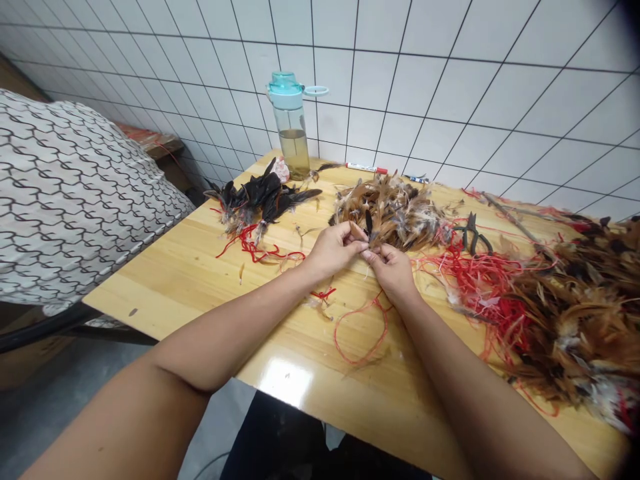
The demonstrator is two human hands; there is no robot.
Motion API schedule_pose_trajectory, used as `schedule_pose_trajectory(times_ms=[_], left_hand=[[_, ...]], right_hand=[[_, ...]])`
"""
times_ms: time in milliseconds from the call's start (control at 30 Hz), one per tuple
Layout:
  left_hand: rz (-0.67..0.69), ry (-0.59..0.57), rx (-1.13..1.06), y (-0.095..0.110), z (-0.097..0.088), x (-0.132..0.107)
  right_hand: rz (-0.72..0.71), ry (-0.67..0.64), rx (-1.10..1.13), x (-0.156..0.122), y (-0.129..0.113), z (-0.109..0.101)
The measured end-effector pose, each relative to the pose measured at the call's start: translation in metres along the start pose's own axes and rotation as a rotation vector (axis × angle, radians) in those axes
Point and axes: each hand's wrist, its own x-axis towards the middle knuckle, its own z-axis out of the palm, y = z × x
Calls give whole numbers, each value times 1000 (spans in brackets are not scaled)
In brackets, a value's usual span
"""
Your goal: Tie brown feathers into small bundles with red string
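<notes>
My left hand (336, 249) and my right hand (395, 268) meet over the table, their fingertips pinched close together. Between them small feathers (369, 221) stick up, one of them dark; the pinched ends are hidden by the fingers. A red cord (350, 360) lies in a loop on the wood just below my right hand; whether it runs up into the fingers I cannot tell. Right behind both hands is a pile of brown and white feathers (395, 203). Short bits of red string (324, 293) lie under my left wrist.
Black feathers (265, 197) with red strings lie at the left. A water bottle (294, 133) and a red-capped marker (367, 169) sit near the tiled wall. To the right are pliers (471, 235), tangled red string (475, 273) and a large brown feather heap (580, 300).
</notes>
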Motion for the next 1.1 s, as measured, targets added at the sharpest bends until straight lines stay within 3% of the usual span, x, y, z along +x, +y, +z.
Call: schedule_pose_trajectory(times_ms=[100,167,267,300,400,533,767,867,967,1100], left_hand=[[7,-18,-77,4,-4,3],[35,56,-74,5,-15,9],[66,225,153,2,-39,21],[57,222,258,0,-47,25],[71,110,533,-5,-63,30],[104,-93,792,-7,-62,25],[104,-171,1061,-11,-50,22],[110,-145,901,-8,-51,23],[63,-106,486,1,-47,21],[-112,-100,-73,10,-32,14]], right_hand=[[8,-5,6,1,2,0],[46,-4,36,1,1,0],[115,19,102,0,-2,-2],[129,27,120,0,-4,-2],[145,39,147,-1,-6,-3],[145,62,138,-1,-8,-3],[147,67,78,-2,-12,-3],[156,72,90,-2,-13,-3],[169,68,95,-2,-13,-3],[169,62,74,-1,-11,-2]])
